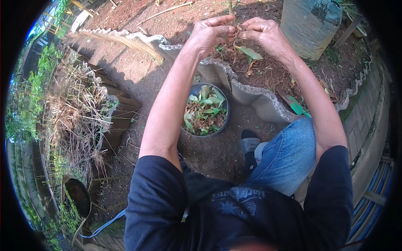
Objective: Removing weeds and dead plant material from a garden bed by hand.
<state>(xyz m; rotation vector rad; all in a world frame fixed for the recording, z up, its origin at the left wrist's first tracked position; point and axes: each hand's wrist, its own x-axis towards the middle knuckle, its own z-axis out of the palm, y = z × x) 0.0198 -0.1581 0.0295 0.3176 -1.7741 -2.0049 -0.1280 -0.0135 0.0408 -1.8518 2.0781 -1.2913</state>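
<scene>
Over the soil bed, an uprooted plant (249, 52) with a brown root clump hangs between both hands, its green leaves pointing down. My right hand (267, 33) pinches the root clump from the right between thumb and fingers. From the left, my left hand (212, 33) has its thumb and lower fingers at the same clump, index finger stretched out above it. The fingers partly hide the roots. Below my left forearm stands a round bucket (228, 117) filled with pulled leafy plants (207, 108) and roots. A garden trowel with a green handle (296, 106) lies on the bed near my right forearm.
Wavy corrugated sheets (251, 94) edge the raised bed between me and the soil. A large filled grow bag (306, 31) stands at the upper right. Dry stalks (75, 116) fill another corrugated enclosure at left. A paved brick path (361, 128) runs along the right.
</scene>
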